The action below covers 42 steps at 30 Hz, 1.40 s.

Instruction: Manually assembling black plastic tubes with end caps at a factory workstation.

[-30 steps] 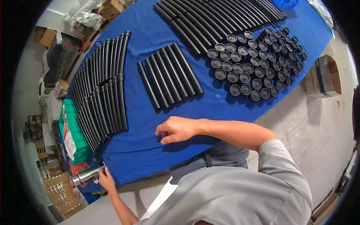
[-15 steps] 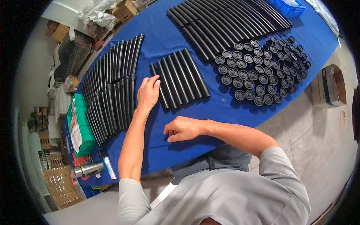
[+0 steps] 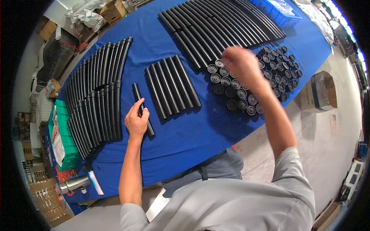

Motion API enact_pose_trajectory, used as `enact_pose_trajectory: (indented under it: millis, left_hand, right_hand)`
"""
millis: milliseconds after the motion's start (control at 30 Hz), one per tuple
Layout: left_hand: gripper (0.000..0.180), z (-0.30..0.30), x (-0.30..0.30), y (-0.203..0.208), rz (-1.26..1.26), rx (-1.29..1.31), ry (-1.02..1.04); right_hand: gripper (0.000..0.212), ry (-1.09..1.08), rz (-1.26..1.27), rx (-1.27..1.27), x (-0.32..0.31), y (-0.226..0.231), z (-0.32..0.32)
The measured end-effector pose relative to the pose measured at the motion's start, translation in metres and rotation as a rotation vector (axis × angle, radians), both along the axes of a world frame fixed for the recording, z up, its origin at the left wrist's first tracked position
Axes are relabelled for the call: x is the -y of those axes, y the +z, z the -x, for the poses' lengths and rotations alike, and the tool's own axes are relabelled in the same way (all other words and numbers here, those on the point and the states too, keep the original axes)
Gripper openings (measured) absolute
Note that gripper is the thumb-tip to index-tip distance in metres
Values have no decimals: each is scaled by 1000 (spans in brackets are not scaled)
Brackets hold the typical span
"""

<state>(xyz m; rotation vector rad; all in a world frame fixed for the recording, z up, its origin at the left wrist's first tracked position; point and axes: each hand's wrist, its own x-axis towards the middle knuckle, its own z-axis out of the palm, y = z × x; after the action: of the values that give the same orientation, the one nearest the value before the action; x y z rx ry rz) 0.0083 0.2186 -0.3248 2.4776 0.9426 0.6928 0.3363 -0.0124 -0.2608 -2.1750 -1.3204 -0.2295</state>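
Note:
My left hand [image 3: 136, 122] is closed round a short black tube [image 3: 136, 92] that lies slantwise on the blue cloth, its far end sticking out past my fingers. Just right of it, several matching black tubes [image 3: 172, 86] lie side by side in a small row. My right hand [image 3: 244, 67] reaches far out over the cluster of round black caps [image 3: 242, 93]. Motion smears its fingers, so I cannot see whether a cap is in them. The caps stand close together with their ringed faces up.
On the left lie two rows of black tubes with wider end pieces [image 3: 94, 96]. Long rows of plain tubes [image 3: 216, 29] fill the far side. A blue crate [image 3: 283, 15], a green crate [image 3: 71, 154], a steel flask [image 3: 73, 184] and a phone-like slab [image 3: 96, 183] also rest on the table.
My left hand has drawn one tube away from the small middle row, toward me and to the left. My right hand has swung from the near edge out over the caps. The view has shifted.

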Motion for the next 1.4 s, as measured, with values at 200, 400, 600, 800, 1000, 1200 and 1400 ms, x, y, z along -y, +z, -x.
enact_pose_trajectory:
  millis: [200, 400, 600, 800, 1000, 1200, 1400]
  left_hand:
    - [37, -1, 0, -4, 16, 65, -18]
    - [37, 0, -2, -8, 25, 60, 0]
    - [37, 1, 0, -7, 21, 64, 0]
    - [36, 4, 2, -8, 33, 55, 21]
    - [38, 3, -4, -14, -20, 124, 2]
    - [35, -9, 1, -13, 31, 125, 3]
    - [35, 10, -2, -15, 34, 86, 42]
  right_hand:
    - [32, -141, 360, -1, 14, 12, -70]
    - [43, 111, 459, 58, 0, 1, -79]
    - [53, 191, 627, 145, -1, 3, -67]
    - [50, 301, 588, 178, -2, -6, -82]
    - [38, 319, 505, 240, 2, -3, -98]
    - [42, 183, 516, 93, 22, 69, -33]
    - [28, 656, 513, 200, 13, 27, 105]
